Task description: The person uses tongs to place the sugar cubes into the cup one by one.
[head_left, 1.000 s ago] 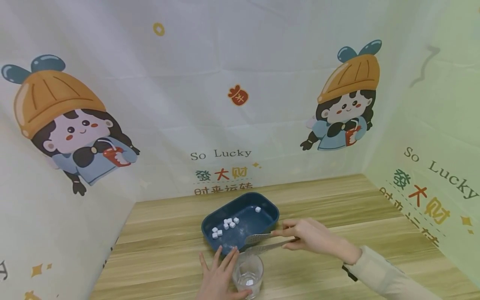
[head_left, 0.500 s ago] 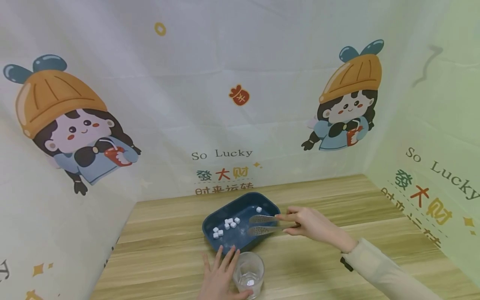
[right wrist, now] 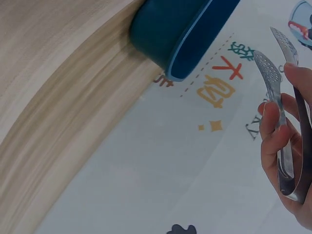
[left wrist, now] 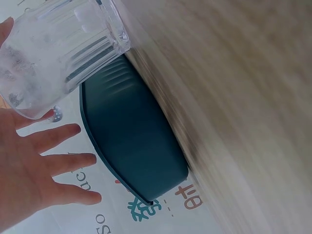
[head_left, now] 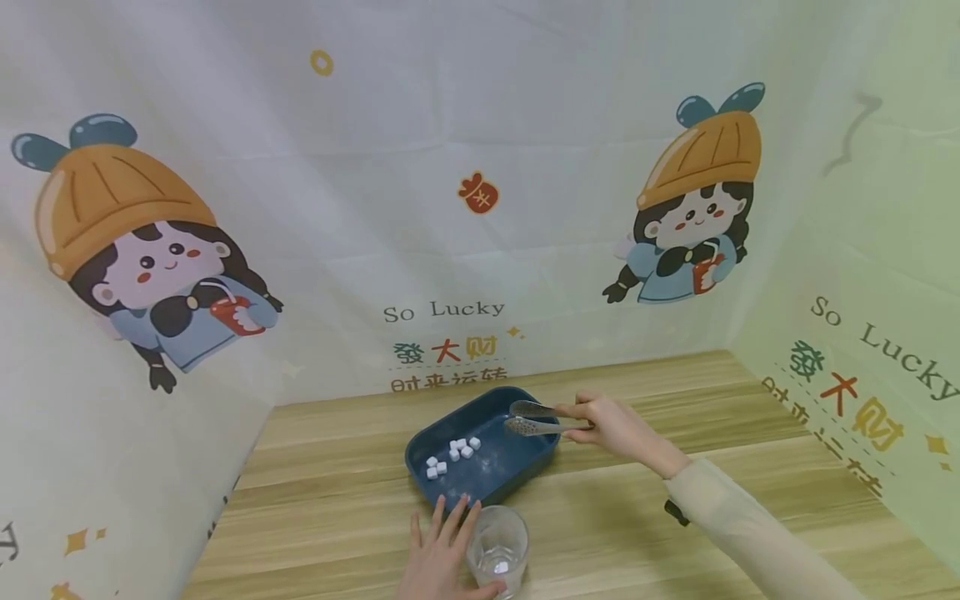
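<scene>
We see the right hand [head_left: 611, 427] pinching the tongs [head_left: 528, 427] by their two arms, with the bend back toward the palm. The blades stand spread, and in the right wrist view we make out nothing between them. We take this light hold partway along the arms as suited to fine squeezing, since a small press there would bring both blades together.

The tongs are above the far right end of the tray [head_left: 495, 457]. Eight white cubes [head_left: 467, 452] show in it: five bunched near the middle, three nearer the left end. We cannot tell whether the blades hide another.

The left hand [head_left: 438, 558] lies between tray and glass [head_left: 498, 542], fingers fanned toward the tray's near wall, thumb against the glass. We judge that it steadies the glass, and perhaps the tray, though we cannot tell whether the fingertips touch the wall.

The glass stands upright just beside the tray's near side, a white lump, probably a cube, at its bottom. Set so close, we reckon, it makes the way from tray to glass short.
</scene>
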The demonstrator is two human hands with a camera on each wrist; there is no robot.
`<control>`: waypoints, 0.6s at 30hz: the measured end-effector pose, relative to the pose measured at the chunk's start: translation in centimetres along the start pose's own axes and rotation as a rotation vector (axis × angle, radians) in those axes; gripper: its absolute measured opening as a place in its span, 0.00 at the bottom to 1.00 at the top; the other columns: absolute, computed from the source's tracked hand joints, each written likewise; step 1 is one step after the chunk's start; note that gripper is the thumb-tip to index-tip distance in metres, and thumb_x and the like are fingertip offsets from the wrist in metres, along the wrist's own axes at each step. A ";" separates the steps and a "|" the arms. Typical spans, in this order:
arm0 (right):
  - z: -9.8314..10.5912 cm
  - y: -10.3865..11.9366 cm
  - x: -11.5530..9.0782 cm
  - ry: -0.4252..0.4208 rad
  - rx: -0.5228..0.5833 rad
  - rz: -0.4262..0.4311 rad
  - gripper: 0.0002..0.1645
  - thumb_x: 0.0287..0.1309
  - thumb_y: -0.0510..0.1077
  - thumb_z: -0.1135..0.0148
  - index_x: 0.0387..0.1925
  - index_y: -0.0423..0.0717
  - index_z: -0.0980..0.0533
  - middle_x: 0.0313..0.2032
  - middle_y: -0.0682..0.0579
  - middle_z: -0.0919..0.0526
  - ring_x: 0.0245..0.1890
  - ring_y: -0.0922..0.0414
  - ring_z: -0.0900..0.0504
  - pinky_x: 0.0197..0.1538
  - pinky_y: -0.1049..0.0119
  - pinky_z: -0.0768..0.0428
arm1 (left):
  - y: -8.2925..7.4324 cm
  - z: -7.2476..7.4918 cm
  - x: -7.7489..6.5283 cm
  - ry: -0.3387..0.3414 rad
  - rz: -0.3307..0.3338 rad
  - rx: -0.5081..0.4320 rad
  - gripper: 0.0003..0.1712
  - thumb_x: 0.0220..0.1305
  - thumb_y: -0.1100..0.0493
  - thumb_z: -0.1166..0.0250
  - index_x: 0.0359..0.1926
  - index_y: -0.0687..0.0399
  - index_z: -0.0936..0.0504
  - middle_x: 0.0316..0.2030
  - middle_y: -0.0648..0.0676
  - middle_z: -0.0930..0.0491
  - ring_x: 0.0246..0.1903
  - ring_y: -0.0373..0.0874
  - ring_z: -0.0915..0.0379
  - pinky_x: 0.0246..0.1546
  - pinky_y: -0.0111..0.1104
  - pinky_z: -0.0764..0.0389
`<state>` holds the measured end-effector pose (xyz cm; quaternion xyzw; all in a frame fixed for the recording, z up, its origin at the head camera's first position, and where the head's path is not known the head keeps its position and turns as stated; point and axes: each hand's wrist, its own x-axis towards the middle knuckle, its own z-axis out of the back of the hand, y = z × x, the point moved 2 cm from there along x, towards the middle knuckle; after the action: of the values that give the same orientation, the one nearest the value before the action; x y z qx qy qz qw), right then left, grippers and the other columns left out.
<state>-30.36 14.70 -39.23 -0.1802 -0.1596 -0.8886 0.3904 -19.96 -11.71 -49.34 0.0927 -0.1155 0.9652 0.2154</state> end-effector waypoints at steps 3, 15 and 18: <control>-0.4 -0.5 0.4 0.003 -0.004 -0.019 0.22 0.48 0.45 0.36 0.46 0.42 0.22 0.20 0.57 0.33 0.15 0.70 0.46 0.18 0.79 0.45 | 0.1 -0.1 0.0 0.008 0.004 0.004 0.55 0.41 0.24 0.44 0.64 0.52 0.40 0.62 0.59 0.37 0.61 0.66 0.45 0.50 0.68 0.46; -1.9 -2.1 1.3 0.017 0.008 -0.118 0.24 0.49 0.47 0.37 0.48 0.40 0.24 0.20 0.56 0.31 0.14 0.68 0.45 0.17 0.77 0.45 | 0.2 -0.2 0.0 -0.002 0.021 0.023 0.55 0.40 0.24 0.44 0.64 0.50 0.41 0.62 0.60 0.37 0.61 0.64 0.44 0.49 0.68 0.46; -2.0 -2.2 1.4 0.013 0.014 -0.134 0.23 0.49 0.47 0.37 0.47 0.40 0.23 0.21 0.54 0.28 0.15 0.68 0.43 0.17 0.77 0.45 | 0.1 -0.2 0.1 0.004 0.027 0.035 0.54 0.40 0.24 0.44 0.64 0.49 0.41 0.62 0.60 0.37 0.61 0.64 0.43 0.48 0.69 0.46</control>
<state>-33.32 14.41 -40.72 -0.1606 -0.1748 -0.9129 0.3321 -20.13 -11.74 -49.56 0.0928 -0.0995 0.9701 0.2012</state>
